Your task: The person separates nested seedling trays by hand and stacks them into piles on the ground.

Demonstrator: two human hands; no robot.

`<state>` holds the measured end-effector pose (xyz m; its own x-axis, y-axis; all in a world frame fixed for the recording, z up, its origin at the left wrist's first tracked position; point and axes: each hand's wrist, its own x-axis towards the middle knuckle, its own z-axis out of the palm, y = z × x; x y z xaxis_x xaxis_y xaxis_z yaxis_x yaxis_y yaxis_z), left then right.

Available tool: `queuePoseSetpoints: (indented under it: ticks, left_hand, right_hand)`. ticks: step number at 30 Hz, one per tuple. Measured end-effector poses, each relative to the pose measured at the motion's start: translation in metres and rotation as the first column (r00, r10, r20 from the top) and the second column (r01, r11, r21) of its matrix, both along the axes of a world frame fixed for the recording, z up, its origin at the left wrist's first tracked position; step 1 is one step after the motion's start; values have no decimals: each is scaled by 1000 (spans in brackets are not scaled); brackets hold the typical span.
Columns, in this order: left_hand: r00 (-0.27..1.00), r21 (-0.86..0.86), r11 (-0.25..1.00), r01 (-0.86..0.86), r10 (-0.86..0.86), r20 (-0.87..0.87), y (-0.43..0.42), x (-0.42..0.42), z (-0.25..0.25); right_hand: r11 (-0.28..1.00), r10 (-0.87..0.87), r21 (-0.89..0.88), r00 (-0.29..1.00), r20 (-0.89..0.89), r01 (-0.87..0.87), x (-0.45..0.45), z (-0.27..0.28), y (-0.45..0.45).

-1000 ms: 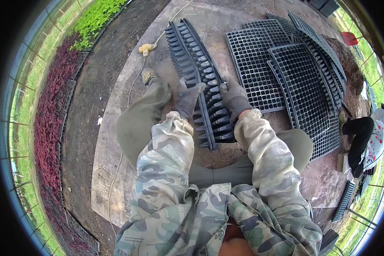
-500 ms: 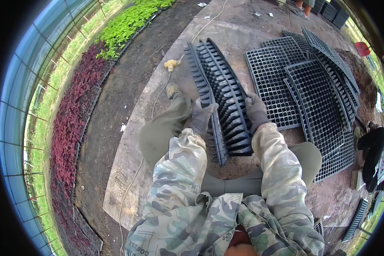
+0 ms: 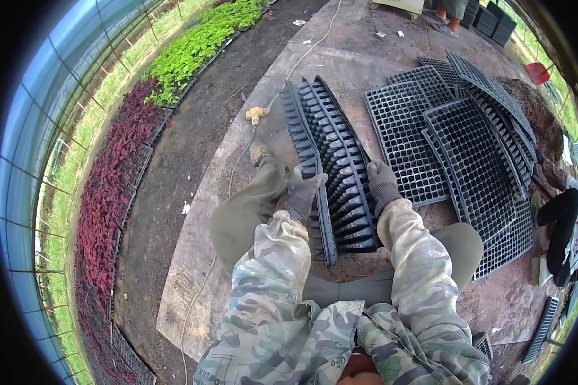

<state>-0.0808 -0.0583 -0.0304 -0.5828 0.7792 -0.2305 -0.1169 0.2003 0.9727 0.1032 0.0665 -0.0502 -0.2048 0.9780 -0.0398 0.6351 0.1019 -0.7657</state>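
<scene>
Black plastic seedling trays stand on edge between my knees, their pointed cell undersides showing. My left hand, in a grey glove, closes on the near left tray by its edge. On the other side, my gloved right hand is closed on the right rim of the tray bundle. The two trays lean slightly apart at the top, with a narrow gap between them. How many are nested in the right bundle I cannot tell.
A heap of seedling trays lies to the right, with another person beside it. A cable with a yellow connector crosses the floor on the left. Red and green seedlings line the left side.
The trays and my hands sit a little lower in view, with my grip unchanged. The other person's arm at the right has come nearer the tray heap.
</scene>
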Motion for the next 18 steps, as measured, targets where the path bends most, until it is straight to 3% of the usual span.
queuePoseSetpoints:
  ticks: [2,3,4,5,8,10,11,12,13,14,15,18]
  left_hand:
    - [996,-5,1000,18,-18,93,-8,-8,12]
    - [954,147,989,17,-60,293,-7,-20,-14]
    - [953,141,990,24,-65,297,-9,-21,-7]
    - [942,122,991,54,-91,323,-10,-21,-1]
    - [925,130,987,96,-136,354,-2,-18,-19]
    - [909,-146,978,149,-78,409,5,-22,-26]
    - [927,-123,988,91,-39,373,4,-30,-13]
    - [987,-133,990,54,-32,156,1,-27,0]
    - [998,-154,988,14,-23,-60,-1,-17,7]
    - [965,-185,983,-21,-28,-260,-2,-8,8]
    - [969,-171,984,-51,7,-246,1,-7,-8]
    - [963,-177,980,-87,37,-267,4,-19,-8]
  right_hand:
    - [999,-43,0,995,-88,43,20,-41,28]
    - [993,-81,-95,975,-208,62,27,-28,29]
    - [980,-128,-188,939,-318,70,35,-12,32]
    - [987,-118,-146,926,-358,69,42,-7,37]
    - [991,-93,-108,992,-83,83,53,-16,50]
    - [998,-42,58,986,163,33,44,21,20]
    - [993,-94,88,980,177,80,33,18,16]
    - [987,-138,110,973,187,119,29,8,16]
    - [997,-77,32,996,50,75,30,-10,23]
    - [999,-43,1,997,58,43,28,-5,19]
    - [993,-81,87,994,73,74,25,-14,17]
    - [992,0,129,1000,13,-2,27,-7,16]
